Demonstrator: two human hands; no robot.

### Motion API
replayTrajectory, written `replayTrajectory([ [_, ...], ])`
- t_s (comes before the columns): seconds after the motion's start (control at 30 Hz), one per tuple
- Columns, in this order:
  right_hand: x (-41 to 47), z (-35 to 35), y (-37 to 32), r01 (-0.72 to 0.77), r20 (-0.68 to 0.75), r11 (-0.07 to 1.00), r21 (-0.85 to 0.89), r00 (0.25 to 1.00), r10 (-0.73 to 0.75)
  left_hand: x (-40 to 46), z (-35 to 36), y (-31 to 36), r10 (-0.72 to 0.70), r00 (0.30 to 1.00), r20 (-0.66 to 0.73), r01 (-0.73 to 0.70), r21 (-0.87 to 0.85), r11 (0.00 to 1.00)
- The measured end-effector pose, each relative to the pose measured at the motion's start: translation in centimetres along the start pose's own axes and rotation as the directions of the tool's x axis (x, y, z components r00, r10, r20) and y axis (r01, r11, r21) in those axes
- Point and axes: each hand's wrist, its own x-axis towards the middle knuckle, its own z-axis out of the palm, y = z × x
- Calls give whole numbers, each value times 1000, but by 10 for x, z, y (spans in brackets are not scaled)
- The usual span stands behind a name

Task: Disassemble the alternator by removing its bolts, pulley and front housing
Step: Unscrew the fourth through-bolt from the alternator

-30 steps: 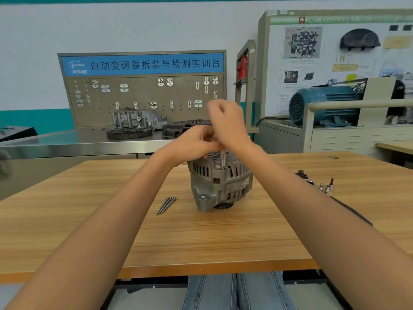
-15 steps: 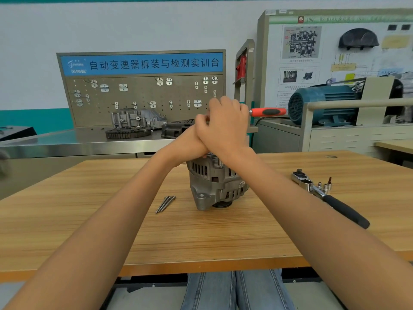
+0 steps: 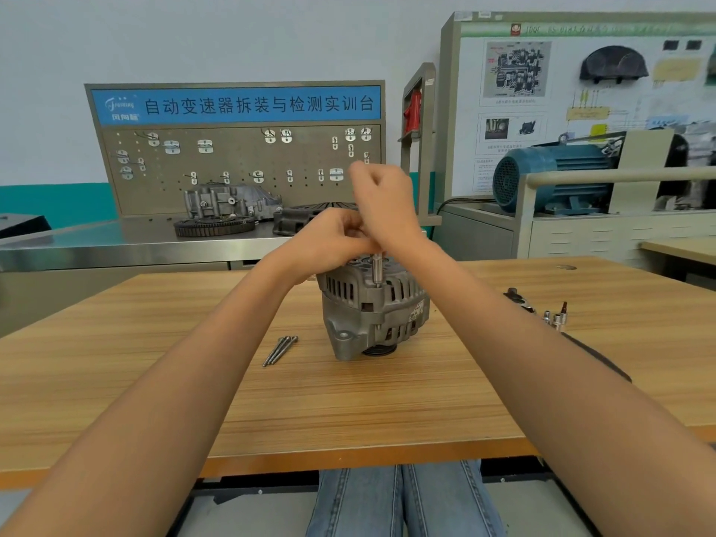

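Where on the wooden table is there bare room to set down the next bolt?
Bare wood lies left of the loose bolts, and along the table between its near edge and the alternator. It is crowded on the right, round the sockets and ratchet, and under both forearms.

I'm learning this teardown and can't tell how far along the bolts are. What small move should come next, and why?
Probably keep turning the driver in the right hand until that bolt comes free. Its socket sits upright on a bolt at the rim of the alternator, the left hand rests on top, and loose bolts already lie on the table.
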Motion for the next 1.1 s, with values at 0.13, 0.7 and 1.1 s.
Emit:
replayTrajectory([
  [0.13,-8,5,6,134,-23,615,-777,970,-241,1,2,2,76,995,-71,-71,65,995],
  [0.7,5,-8,2,-160,85,949,273,986,142,3,-3,-4,-22,1000,22,22,-18,1000],
  [1.1,-9,7,0,67,-15,452,-889,984,-175,2,1,1,99,993,-62,-95,63,993],
])
